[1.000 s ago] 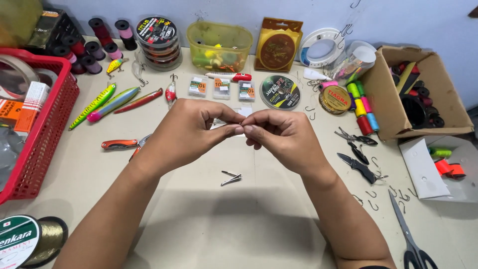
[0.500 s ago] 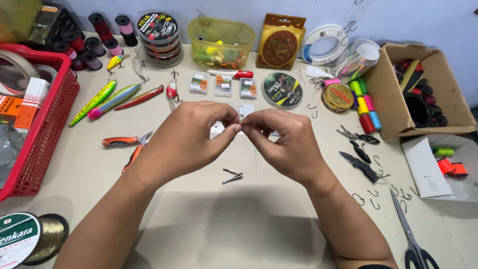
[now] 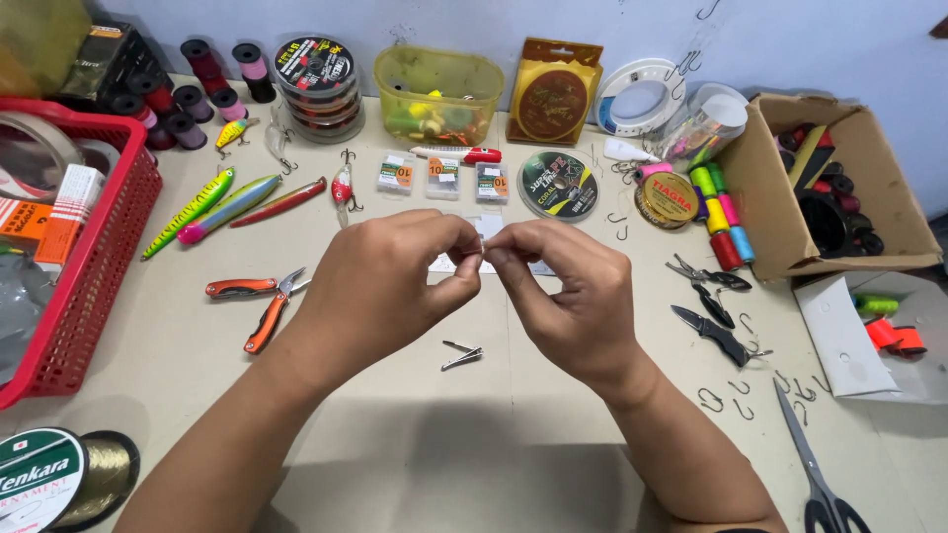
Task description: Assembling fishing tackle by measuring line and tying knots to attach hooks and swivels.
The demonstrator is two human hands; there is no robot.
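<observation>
Beige desk [image 3: 513, 444] against a pale blue wall; red basket [image 3: 99, 266] left, cardboard box [image 3: 770, 197] right. Left hand [image 3: 380, 286] and right hand [image 3: 578, 296], grips pinched together mid-desk on something too small to identify; nail clipper [image 3: 461, 354] just nearer

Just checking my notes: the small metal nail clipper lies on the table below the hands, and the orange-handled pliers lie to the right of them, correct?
Not quite: in the head view the orange-handled pliers lie to the left of the hands; the small metal nail clipper does lie below them.
</observation>
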